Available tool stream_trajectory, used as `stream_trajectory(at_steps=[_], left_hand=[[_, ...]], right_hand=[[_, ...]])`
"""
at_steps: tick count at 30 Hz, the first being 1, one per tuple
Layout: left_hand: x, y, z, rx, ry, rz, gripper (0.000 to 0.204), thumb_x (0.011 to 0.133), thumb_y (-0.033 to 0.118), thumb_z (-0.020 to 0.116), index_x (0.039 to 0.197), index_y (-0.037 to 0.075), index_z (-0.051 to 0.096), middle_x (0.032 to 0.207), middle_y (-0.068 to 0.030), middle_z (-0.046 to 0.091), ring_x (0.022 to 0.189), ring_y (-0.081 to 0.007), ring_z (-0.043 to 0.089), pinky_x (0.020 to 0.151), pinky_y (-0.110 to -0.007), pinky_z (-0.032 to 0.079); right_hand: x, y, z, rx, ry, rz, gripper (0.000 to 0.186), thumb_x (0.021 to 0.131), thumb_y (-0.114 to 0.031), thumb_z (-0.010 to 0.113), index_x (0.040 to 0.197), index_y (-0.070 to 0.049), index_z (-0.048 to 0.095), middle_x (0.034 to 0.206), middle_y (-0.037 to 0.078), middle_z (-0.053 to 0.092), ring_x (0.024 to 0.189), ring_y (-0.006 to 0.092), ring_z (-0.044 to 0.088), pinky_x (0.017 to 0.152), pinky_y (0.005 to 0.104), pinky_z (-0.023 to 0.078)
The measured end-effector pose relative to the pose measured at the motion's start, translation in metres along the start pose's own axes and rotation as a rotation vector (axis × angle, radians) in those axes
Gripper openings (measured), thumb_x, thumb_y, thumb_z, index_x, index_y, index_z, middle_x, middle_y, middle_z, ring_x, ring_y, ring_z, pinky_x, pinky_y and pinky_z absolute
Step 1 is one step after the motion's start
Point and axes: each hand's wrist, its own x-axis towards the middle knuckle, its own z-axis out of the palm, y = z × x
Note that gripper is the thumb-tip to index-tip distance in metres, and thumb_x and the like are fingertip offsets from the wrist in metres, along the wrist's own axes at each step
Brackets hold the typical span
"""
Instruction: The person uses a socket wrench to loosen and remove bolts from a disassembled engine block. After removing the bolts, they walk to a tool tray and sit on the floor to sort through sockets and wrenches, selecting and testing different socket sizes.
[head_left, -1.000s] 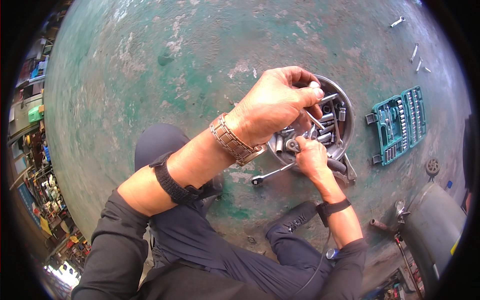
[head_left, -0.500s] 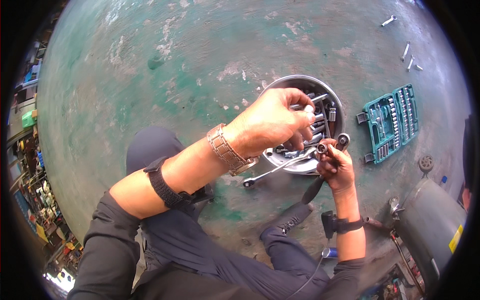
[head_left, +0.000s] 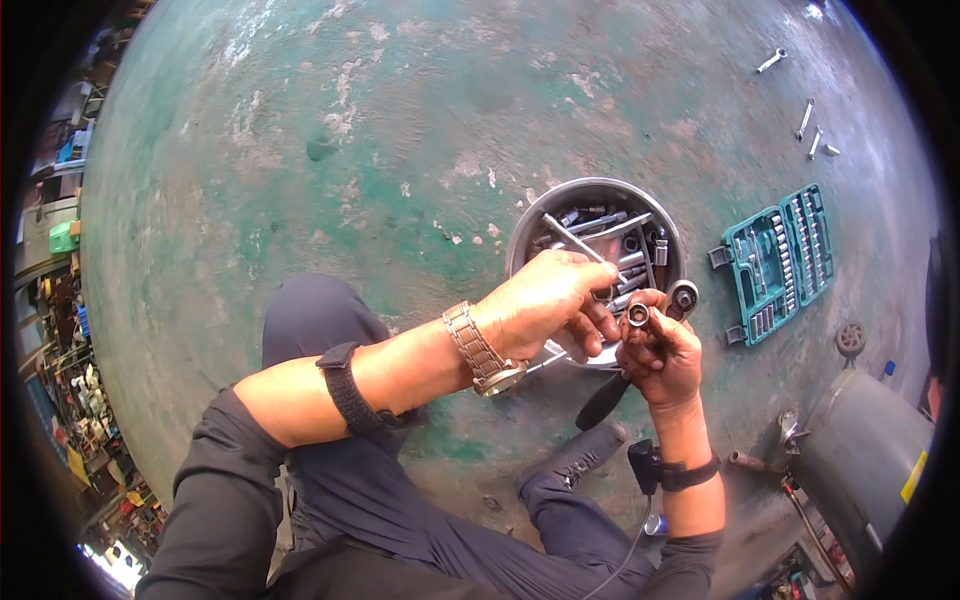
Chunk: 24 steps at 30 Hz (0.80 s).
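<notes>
My right hand (head_left: 662, 355) is closed around a ratchet wrench, whose round head (head_left: 683, 297) shows above the knuckles and whose black handle (head_left: 603, 402) sticks out below. Its thumb and fingertips also hold a short metal socket (head_left: 638, 315), open end facing up. Beside that socket, my left hand (head_left: 550, 300) has its fingers curled together; what they hold, if anything, is hidden. Both hands are over the near side of a round metal basin (head_left: 519, 232) full of loose sockets (head_left: 632, 262) and bars. A long extension bar (head_left: 568, 236) leans across its left part.
An open teal socket case (head_left: 735, 275) lies to the right of the basin. Several wrenches (head_left: 805, 120) rest on the floor at the far right. A grey tank (head_left: 860, 440) with a wheel (head_left: 850, 338) stands at the lower right. Cluttered shelves line the left edge.
My left hand has come down from over the basin toward the socket in my right hand, its fingers curling. The chrome ratchet across the near rim is now mostly covered by it.
</notes>
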Motion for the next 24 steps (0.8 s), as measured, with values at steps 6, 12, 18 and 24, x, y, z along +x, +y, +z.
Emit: stream_trajectory(at_steps=[6,12,18,24], left_hand=[[-0.003,-0.008,0.002,-0.097,0.008,-0.033,0.028,0.097,0.026,0.044,0.104,-0.001,0.046,0.080,-0.0226,0.063,0.059,-0.0278,0.063,0.057,-0.038,0.054],[-0.004,-0.012,0.004,-0.128,0.026,-0.071,0.033,0.098,0.026,0.036,0.104,-0.005,0.044,0.081,-0.0250,0.062,0.063,-0.0308,0.064,0.058,-0.041,0.055],[-0.006,-0.015,0.003,-0.136,0.004,-0.080,0.039,0.099,0.029,0.035,0.104,-0.008,0.046,0.083,-0.0249,0.063,0.066,-0.0307,0.066,0.059,-0.040,0.056],[-0.006,-0.019,0.004,-0.121,-0.017,-0.051,0.044,0.100,0.032,0.037,0.106,-0.010,0.051,0.085,-0.0244,0.064,0.068,-0.0293,0.066,0.059,-0.039,0.057]], right_hand=[[0.003,0.001,0.001,0.005,-0.028,0.043,0.027,0.089,-0.018,0.057,0.108,0.000,0.057,0.078,0.011,0.059,0.041,0.0057,0.035,0.038,0.0203,0.028],[0.004,0.004,0.002,-0.038,0.001,0.040,0.026,0.089,-0.018,0.057,0.107,0.000,0.058,0.079,0.009,0.060,0.042,0.0050,0.036,0.038,0.0194,0.028],[0.002,0.004,0.003,-0.090,0.050,0.050,0.025,0.089,-0.019,0.057,0.107,-0.002,0.058,0.079,0.007,0.060,0.043,0.0040,0.036,0.038,0.0182,0.027],[0.002,0.006,0.001,-0.071,0.015,0.059,0.025,0.090,-0.021,0.056,0.106,-0.002,0.058,0.078,0.006,0.060,0.044,0.0038,0.037,0.038,0.0178,0.027]])
